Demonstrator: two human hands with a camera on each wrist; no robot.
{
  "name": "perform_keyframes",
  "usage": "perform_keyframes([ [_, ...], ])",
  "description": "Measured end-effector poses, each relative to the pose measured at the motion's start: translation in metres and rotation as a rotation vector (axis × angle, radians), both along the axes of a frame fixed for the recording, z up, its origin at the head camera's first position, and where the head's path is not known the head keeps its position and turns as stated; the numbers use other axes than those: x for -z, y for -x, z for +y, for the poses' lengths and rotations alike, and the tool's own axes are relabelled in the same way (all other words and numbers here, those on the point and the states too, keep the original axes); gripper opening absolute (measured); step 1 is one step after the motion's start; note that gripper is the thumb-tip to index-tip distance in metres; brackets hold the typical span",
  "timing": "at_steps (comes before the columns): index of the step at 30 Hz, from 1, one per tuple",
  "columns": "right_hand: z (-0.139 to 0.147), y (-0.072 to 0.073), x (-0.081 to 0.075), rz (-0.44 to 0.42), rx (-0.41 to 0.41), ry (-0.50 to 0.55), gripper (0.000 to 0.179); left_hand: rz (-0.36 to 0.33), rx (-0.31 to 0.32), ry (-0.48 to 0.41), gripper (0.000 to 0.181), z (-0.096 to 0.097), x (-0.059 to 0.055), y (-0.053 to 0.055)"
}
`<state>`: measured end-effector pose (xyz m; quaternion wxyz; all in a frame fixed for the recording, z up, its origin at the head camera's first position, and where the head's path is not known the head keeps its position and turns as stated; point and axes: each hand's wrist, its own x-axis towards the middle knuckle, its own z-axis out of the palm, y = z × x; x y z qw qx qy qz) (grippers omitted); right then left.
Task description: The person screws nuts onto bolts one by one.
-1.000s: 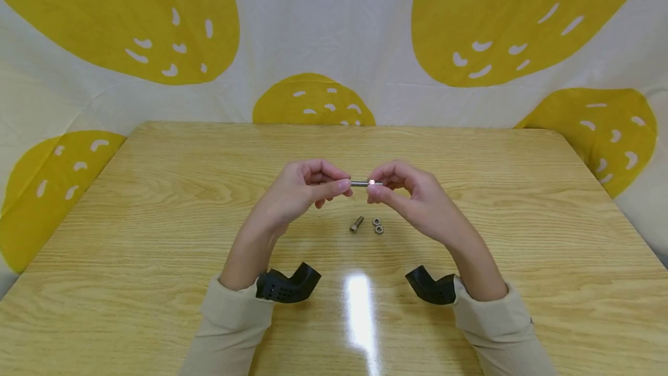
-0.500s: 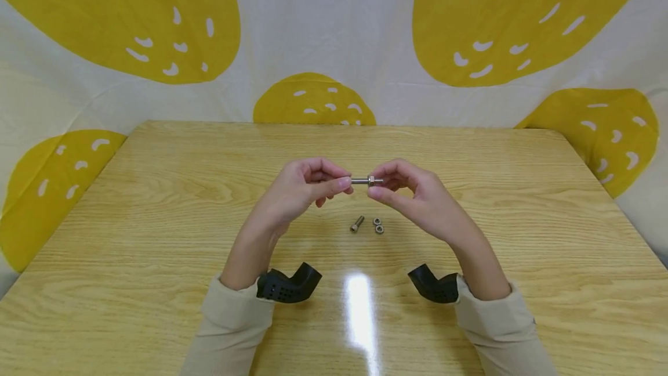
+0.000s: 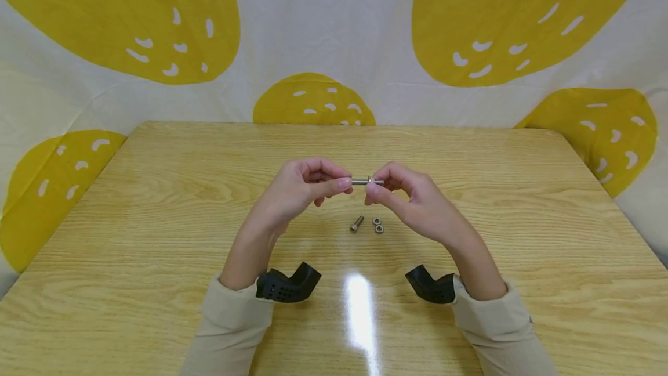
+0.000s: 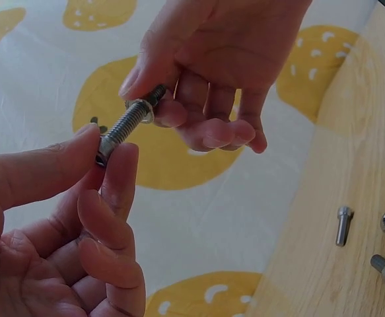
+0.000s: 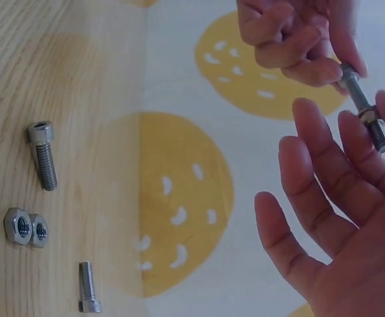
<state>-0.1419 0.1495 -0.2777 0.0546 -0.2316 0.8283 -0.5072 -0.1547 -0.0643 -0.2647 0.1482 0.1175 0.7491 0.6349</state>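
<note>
In the head view my left hand pinches a socket-head bolt at its head end, between thumb and forefinger. The bolt lies roughly level above the table, pointing right. Around its threaded shank sits a hex nut, some way in from the tip. My right hand has thumb and forefinger at this nut, pinching it from either side; its other fingers spread loosely in the right wrist view. The bolt's threaded tip sticks out past the nut. Left fingertips partly cover the bolt head.
On the wooden table below the hands lie a socket-head bolt and two hex nuts side by side. The right wrist view shows a further, smaller-looking bolt. A white cloth with yellow shapes hangs behind the table.
The right thumb and forefinger spread apart at the nut half a second ago, and now they have closed over it again. The left hand and bolt stay nearly still.
</note>
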Motion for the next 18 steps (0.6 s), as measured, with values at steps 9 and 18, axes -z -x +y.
perform_keyframes([
  [9, -0.0019, 0.0032, 0.0037, 0.033, 0.027, -0.035, 0.036, -0.012, -0.001, 0.017, 0.018, 0.0011, -0.0006, -0.0003],
  [18, 0.0036, 0.0003, -0.0015, 0.050, 0.025, 0.039, 0.025, -0.002, -0.019, 0.013, 0.018, -0.0005, -0.0001, 0.0007],
])
